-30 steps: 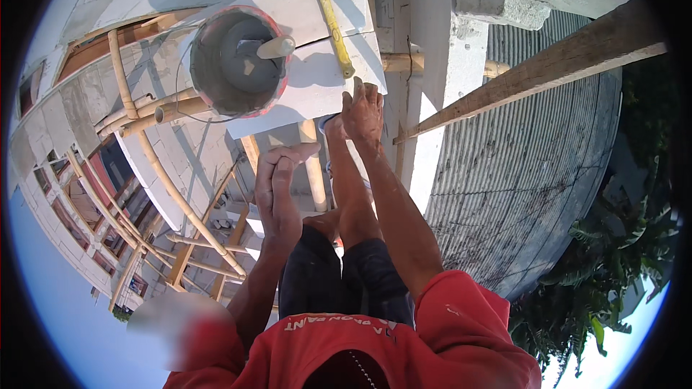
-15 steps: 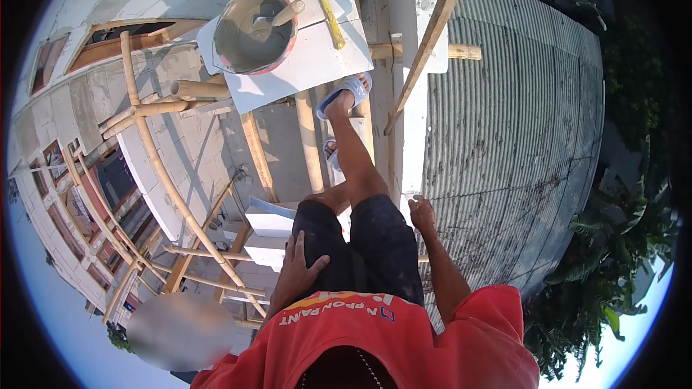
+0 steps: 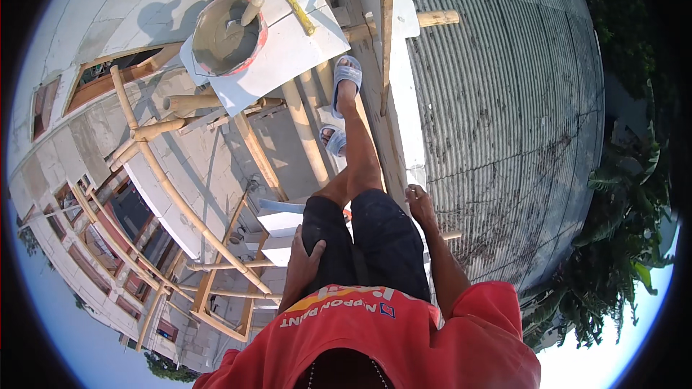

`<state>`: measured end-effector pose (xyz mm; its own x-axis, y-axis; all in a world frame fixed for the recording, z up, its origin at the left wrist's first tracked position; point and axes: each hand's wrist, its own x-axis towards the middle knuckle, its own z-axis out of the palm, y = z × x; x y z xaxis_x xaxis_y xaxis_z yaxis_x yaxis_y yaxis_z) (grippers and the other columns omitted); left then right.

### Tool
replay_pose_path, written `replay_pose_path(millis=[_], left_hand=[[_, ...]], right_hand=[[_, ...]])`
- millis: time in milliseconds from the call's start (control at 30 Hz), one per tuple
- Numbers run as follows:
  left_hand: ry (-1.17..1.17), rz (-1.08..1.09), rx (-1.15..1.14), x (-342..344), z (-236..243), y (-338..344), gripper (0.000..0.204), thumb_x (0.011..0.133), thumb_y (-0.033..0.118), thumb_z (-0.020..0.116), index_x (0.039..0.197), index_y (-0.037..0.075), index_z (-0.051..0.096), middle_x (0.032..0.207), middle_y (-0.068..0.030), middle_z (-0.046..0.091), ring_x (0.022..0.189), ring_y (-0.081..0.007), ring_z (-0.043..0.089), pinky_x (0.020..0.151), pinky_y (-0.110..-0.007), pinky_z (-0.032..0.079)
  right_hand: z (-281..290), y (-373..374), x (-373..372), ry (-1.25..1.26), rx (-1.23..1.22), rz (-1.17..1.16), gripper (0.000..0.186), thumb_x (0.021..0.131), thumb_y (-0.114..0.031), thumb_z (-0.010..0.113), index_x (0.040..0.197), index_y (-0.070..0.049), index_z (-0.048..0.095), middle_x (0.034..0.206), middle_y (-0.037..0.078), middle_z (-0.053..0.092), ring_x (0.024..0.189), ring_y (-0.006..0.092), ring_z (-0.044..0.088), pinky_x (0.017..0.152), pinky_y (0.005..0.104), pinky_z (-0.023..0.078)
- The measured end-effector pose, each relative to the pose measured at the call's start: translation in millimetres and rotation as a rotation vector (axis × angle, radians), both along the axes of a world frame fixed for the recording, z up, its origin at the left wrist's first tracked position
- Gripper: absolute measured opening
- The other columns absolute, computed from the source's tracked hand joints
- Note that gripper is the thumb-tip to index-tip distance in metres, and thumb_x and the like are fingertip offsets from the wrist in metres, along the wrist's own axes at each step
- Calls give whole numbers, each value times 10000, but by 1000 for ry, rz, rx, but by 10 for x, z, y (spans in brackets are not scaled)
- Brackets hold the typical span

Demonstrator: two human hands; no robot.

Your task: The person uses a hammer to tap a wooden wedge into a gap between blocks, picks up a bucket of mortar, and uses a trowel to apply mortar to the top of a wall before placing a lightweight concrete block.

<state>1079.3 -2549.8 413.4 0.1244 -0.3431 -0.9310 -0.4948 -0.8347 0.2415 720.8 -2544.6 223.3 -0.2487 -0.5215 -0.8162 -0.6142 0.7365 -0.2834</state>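
Observation:
My left hand [image 3: 306,261] lies on the thigh of my dark shorts [image 3: 328,234], its fingers stretched out and holding nothing. Beside my other thigh, my right hand [image 3: 419,205] is at the edge of the white wall top [image 3: 407,126]. Its fingers are loosely bent and slightly apart, with nothing seen in them. Beyond my sandalled feet, a red-rimmed bucket [image 3: 229,65] with grey mortar stands on white blocks [image 3: 306,54]. A trowel [image 3: 249,12] with a wooden handle sits in the bucket. A claw hammer [image 3: 294,5] with a yellow handle lies right of it.
Bamboo poles [image 3: 306,130] run under my feet, and more bamboo scaffolding [image 3: 173,187] is at left. A wooden post [image 3: 386,36] stands by the wall. Corrugated roofing [image 3: 504,115] spreads at right. White blocks [image 3: 281,225] lie lower down beside my left leg.
The view has turned and shifted, so the bucket, hammer and blocks appear farther left. My forward foot now lies flatter along the poles. Both hands keep nearly the same places.

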Motion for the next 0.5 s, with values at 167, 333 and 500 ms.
replay_pose_path(millis=[167, 333, 500], left_hand=[[-30, -3, 65, 87, -6, 53, 861, 951, 422, 633, 1546, -56, 236, 1534, -315, 365, 1432, -426, 372, 1186, -442, 304], [-6, -58, 3, 133, -55, 156, 825, 967, 403, 622, 1540, -60, 252, 1537, -313, 366, 1439, -414, 372, 1193, -429, 298], [70, -66, 4, 114, -84, 231, 780, 987, 385, 598, 1535, -61, 268, 1532, -313, 376, 1439, -418, 371, 1198, -432, 290]], right_hand=[[202, 288, 165, -84, 110, -88, 447, 1001, -366, 548, 1247, -7, 647, 1047, 215, 724, 991, 320, 712, 858, 420, 530], [410, 821, 107, -163, 93, 68, 451, 999, -400, 542, 1192, -16, 681, 1130, 237, 698, 1084, 396, 667, 888, 449, 512], [371, 1546, -170, -249, -32, -98, 336, 994, -288, 526, 1151, -20, 653, 1009, 192, 706, 976, 235, 673, 846, 394, 503]])
